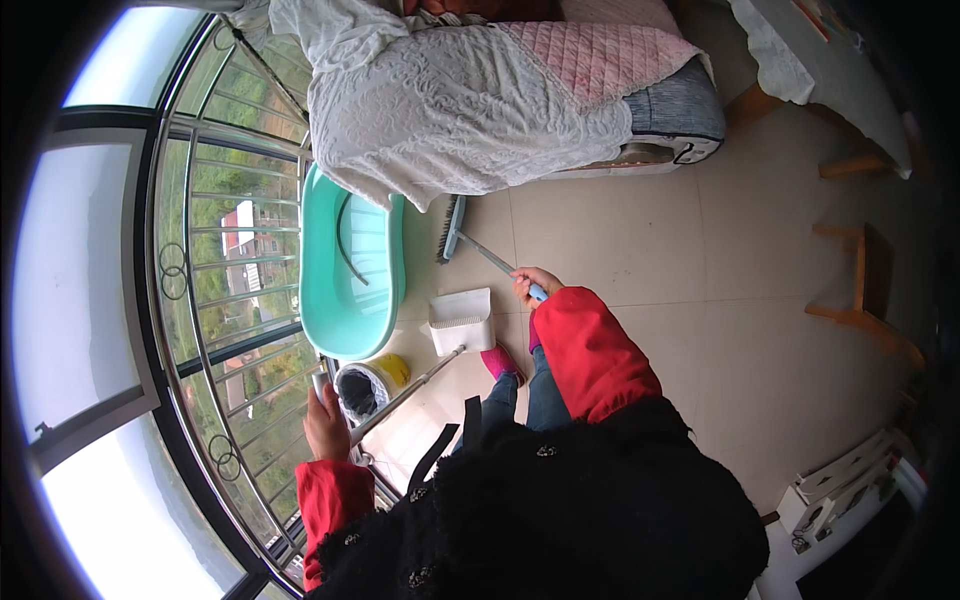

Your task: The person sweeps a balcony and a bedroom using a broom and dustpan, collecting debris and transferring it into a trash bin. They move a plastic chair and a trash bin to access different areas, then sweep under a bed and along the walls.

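My right hand (536, 285) grips the blue end of the handle of a broom (454, 229) with dark bristles, whose head rests on the floor beside the green plastic tub (311, 300). My left hand (328, 424), at the lower left by the railing, is closed around a light grey handle end (321, 384). The long pole of the white dustpan (459, 319) reaches to this hand; how the two parts join is hidden. The pan lies on the tiles between the tub and my pink shoe (501, 361), its comb-like teeth showing. A dark hose (351, 251) lies in the tub.
A lined waste bin (364, 390) stands below the tub, beside the metal window railing (244, 262). A sofa or bed (675, 112) under a white cover (465, 112) borders the floor at the top. Wooden chair parts (870, 270) are at the right, and a white-covered table (847, 97) at the upper right.
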Available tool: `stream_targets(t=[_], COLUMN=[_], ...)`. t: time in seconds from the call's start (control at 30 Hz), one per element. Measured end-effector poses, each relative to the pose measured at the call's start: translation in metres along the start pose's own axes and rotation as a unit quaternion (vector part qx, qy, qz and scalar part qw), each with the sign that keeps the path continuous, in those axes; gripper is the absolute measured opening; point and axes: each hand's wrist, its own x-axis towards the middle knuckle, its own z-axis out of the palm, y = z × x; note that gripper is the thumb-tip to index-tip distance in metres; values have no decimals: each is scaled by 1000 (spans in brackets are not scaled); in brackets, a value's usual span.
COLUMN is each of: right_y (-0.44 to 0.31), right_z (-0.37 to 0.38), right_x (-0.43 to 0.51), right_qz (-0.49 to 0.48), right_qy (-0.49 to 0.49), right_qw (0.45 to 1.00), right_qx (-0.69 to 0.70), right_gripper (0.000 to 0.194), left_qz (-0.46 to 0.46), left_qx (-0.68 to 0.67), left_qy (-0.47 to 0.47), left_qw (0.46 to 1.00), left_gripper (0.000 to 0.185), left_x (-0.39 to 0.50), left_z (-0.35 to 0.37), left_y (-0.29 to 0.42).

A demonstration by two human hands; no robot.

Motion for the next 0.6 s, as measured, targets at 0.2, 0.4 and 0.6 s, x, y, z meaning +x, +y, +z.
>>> stream_targets(t=[0.2, 0.4, 0.6], right_y=[-58, -48, 3], right_z=[-77, -194, -221], right_x=[-81, -197, -258], right_qz=[-48, -212, -355], right_qy=[-84, -148, 16], right_qw=[989, 940, 906], right_qx=[115, 223, 229], right_gripper=[21, 20, 19], left_qz=[61, 94, 100], left_qx=[14, 9, 12], left_qy=[-22, -36, -79], left_qw=[998, 995, 992], left_gripper=[37, 36, 37], left_x=[2, 13, 26], left_z=[11, 19, 9], left_y=[44, 76, 93])
